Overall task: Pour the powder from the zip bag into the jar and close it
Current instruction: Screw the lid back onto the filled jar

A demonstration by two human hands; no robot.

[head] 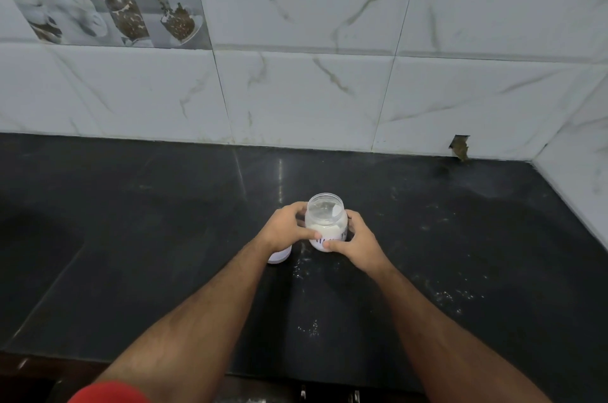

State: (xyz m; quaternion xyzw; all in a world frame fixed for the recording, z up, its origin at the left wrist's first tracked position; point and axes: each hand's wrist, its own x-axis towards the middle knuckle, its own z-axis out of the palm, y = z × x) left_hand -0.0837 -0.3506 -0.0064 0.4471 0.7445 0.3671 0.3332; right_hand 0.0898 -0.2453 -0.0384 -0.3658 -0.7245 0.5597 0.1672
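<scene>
A clear plastic jar (pixel 325 221) stands upright on the black counter, its lower half filled with white powder, its mouth open with no lid on it. My left hand (pixel 285 228) grips its left side and my right hand (pixel 357 239) grips its right side, thumbs across the front label. A white round object (pixel 280 256), possibly the lid, lies on the counter just under my left wrist, partly hidden. The zip bag is not in view.
The black stone counter (pixel 131 238) runs back to a white marble-tiled wall (pixel 296 90) and a side wall at the right. Specks of spilled white powder (pixel 309 327) lie on the counter in front of the jar. The counter's front edge is near my elbows.
</scene>
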